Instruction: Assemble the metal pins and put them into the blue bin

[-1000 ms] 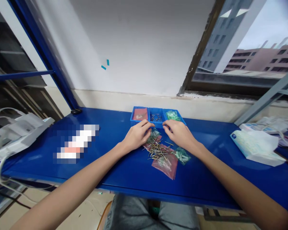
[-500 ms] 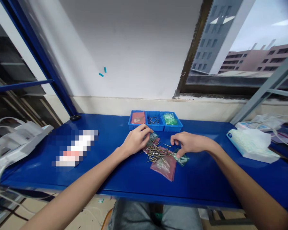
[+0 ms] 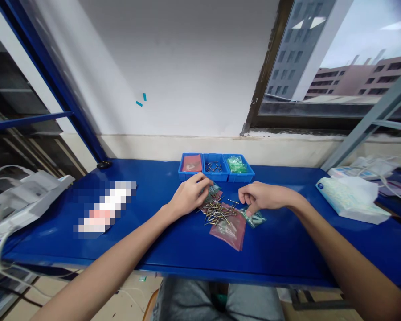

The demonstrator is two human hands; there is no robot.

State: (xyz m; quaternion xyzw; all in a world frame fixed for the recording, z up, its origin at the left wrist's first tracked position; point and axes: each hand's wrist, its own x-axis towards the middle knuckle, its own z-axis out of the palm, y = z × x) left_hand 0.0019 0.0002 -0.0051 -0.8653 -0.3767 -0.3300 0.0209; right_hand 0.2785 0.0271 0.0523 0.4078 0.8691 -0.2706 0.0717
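Pink translucent bag [image 3: 230, 229]: lies flat on the blue table [image 3: 173, 240], nearest the viewer, long axis running toward the front right; contents blurred.

Brass-and-steel pins [image 3: 218, 211]: loose heap on the far end of the pink bag, between the two hands, shafts pointing every way.

Small green bag [image 3: 255, 218]: just right of the heap, directly under the right hand [image 3: 261, 197]. That hand is curled, fingertips bent down onto the bag's near edge, apparently pinching it; the grip itself is hidden by the knuckles. It is the nearer hand by far.

Left hand [image 3: 189, 195]: at the heap's left edge, fingers curled over a second greenish bag [image 3: 213, 190]; whether it grips cannot be told.

Three-compartment blue tray [image 3: 215, 176]: beyond both hands, against the wall. Left compartment holds pink bags, middle a few pins, right green bags.

Off to the sides: white wrapped packs [image 3: 349, 199] far right; white device with cables [image 3: 26, 194] far left, partly cut off.
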